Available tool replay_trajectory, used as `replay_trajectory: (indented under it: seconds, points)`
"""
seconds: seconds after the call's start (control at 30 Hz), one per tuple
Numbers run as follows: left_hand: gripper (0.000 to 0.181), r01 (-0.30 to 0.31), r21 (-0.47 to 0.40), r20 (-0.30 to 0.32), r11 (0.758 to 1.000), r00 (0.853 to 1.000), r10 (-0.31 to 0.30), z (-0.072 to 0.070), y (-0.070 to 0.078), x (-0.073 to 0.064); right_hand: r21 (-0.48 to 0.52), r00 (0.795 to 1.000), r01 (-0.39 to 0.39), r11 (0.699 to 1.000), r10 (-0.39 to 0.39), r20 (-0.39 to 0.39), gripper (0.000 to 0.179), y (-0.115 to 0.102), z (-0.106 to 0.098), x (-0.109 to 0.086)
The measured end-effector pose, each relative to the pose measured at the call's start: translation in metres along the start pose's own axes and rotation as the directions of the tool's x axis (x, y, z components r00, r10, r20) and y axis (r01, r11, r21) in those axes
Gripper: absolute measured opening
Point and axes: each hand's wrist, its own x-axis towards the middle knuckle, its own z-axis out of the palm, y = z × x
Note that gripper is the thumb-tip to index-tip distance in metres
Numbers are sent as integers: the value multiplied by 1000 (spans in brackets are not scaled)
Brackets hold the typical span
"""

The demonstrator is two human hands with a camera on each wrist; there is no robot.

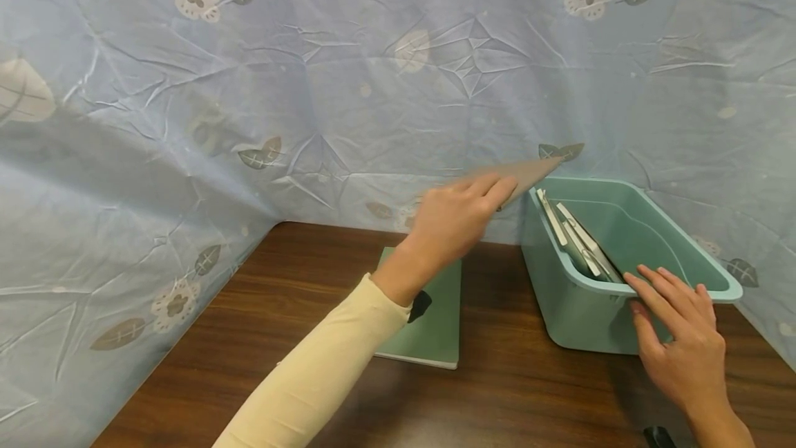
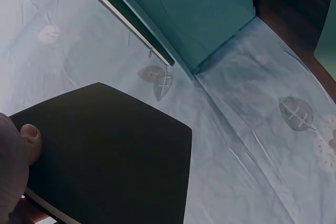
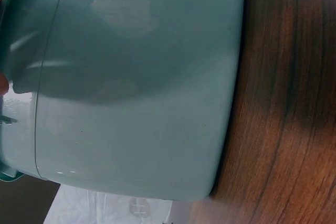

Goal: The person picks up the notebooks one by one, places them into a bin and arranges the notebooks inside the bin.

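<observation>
Right hand is rested loosely on the near rim of the teal plastic bin. Farther back, in the left hand, a dark notebook is gripped by one end, near the bin's far-left corner. Might get dropped if that one-ended grip's loosened, tbh.
</observation>
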Motion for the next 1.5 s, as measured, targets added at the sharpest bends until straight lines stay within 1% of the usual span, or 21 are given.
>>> replay_trajectory:
  seconds: [0.1, 0.27, 0.37, 0.47, 0.57, 0.67, 0.73, 0.8, 0.87, 1.0, 1.13, 1.33, 1.5]
  points:
    - [28, -22, 9, -3, 1000, 1000, 22, 2, 3, 4, 4, 1000, 2, 1000, -2, -4, 31, 0, 0, 0]
    - [27, -57, 19, -8, 998, 998, 57, 3, 8, 10, 7, 1000, 1, 1000, -1, -5, 32, -1, 0, 1]
    - [26, -75, 17, 17, 997, 997, 75, 4, 12, 13, 6, 1000, -2, 1000, 2, -3, 32, -2, 0, 1]
    - [28, -96, 7, 50, 995, 994, 96, 8, 16, 15, 9, 1000, -2, 1000, 2, -9, 31, -2, 0, 0]
    - [31, -119, 5, 66, 993, 991, 119, 14, 19, 16, 8, 1000, 0, 1000, 0, -11, 31, -2, 0, 0]
    - [33, -144, 10, 52, 989, 988, 144, 19, 23, 17, 2, 1000, 1, 1000, -1, -15, 31, -2, -1, 0]
    - [35, -157, 16, 31, 988, 987, 156, 23, 25, 18, 0, 1000, 1, 1000, -1, -17, 32, -2, -1, 0]
    - [36, -164, 21, 16, 986, 986, 163, 25, 27, 19, -1, 1000, 0, 1000, 0, -19, 32, -2, -1, 0]
    - [36, -166, 27, 15, 986, 986, 166, 26, 28, 19, -2, 1000, -1, 1000, 1, -17, 32, -3, -1, 0]
    - [36, -174, 35, 56, 984, 983, 172, 26, 28, 19, -2, 1000, 6, 1000, -6, -18, 32, -3, 1, 1]
    - [34, -182, 13, 85, 983, 980, 180, 27, 29, 20, 2, 1000, 6, 1000, -6, -16, 32, -3, 1, 1]
    - [34, -192, 17, 58, 981, 980, 191, 30, 30, 21, 6, 1000, 0, 1000, 0, -6, 32, -3, 0, 1]
    - [32, -206, 14, 80, 978, 976, 205, 31, 31, 24, 0, 1000, 1, 1000, -1, -2, 32, -3, 0, 2]
